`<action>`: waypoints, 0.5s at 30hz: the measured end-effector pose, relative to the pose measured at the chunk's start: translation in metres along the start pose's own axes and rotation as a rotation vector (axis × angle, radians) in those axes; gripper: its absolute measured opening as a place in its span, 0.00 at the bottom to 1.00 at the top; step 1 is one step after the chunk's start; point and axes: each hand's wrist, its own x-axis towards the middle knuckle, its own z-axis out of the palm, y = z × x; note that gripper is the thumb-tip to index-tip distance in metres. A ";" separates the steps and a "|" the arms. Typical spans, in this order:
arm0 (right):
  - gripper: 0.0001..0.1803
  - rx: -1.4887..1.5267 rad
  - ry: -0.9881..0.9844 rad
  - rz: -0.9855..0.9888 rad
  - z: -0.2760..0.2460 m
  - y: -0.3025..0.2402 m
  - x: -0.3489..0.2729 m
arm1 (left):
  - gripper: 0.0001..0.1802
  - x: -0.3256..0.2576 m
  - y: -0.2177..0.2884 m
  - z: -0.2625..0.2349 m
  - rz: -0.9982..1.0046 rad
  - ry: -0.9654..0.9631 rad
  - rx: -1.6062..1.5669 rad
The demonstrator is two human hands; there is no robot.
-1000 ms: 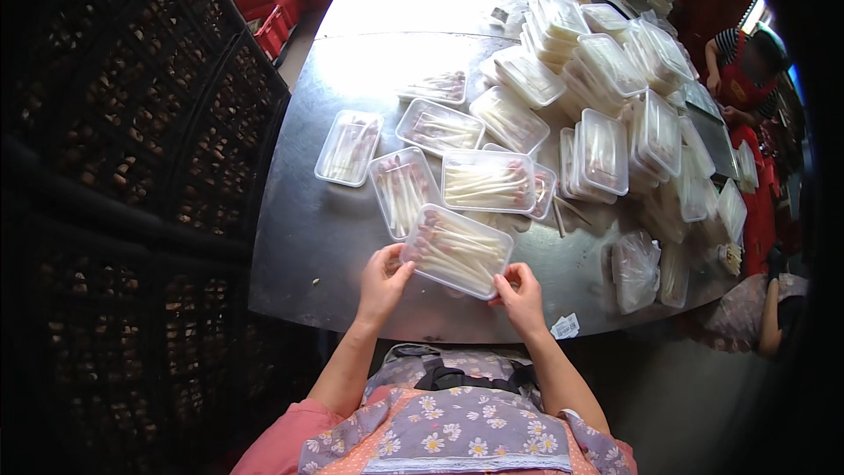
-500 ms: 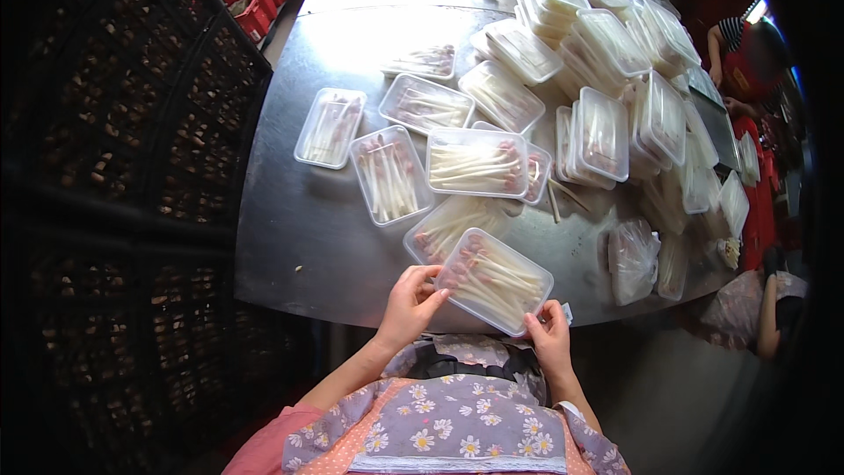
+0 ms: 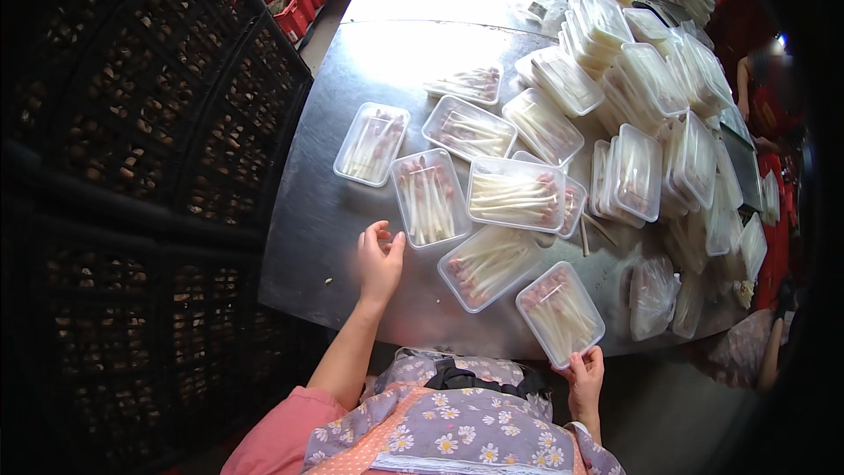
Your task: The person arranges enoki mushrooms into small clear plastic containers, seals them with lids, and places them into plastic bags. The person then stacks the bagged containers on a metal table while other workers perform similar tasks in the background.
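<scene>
My right hand [image 3: 586,378] grips the lower corner of a clear plastic box [image 3: 560,315] at the table's near edge. Inside lie long white stalks with pinkish, cap-like ends. My left hand [image 3: 381,262] is empty over the tabletop, its fingers loosely curled and apart. Nearest to it is another filled box [image 3: 431,198], just beyond its fingertips. Between the hands, farther up, a box of the same stalks [image 3: 491,267] rests on the table. A further filled box [image 3: 517,193] sits behind that one, partly covering another.
The metal table [image 3: 308,246] carries high stacks of lidded boxes [image 3: 651,79] on the right. Loose stalks [image 3: 586,235] and a clear plastic bag [image 3: 653,297] lie nearer. Black slatted crates [image 3: 149,185] line the left, with red crates [image 3: 297,4] behind. Other people work at the far right.
My left hand has let go of the box and moved left over the table. The right hand still grips the box, which has turned more upright and shifted right. The view has shifted too.
</scene>
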 end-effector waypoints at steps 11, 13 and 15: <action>0.09 -0.267 -0.433 0.096 0.069 -0.033 0.017 | 0.07 0.031 0.000 -0.022 -0.162 -0.214 -0.326; 0.08 -0.346 -0.542 0.093 0.096 -0.032 0.018 | 0.07 0.030 0.012 -0.048 -0.154 -0.201 -0.293; 0.09 -0.358 -0.623 0.100 0.129 -0.021 0.019 | 0.08 0.029 0.026 -0.068 -0.118 -0.178 -0.293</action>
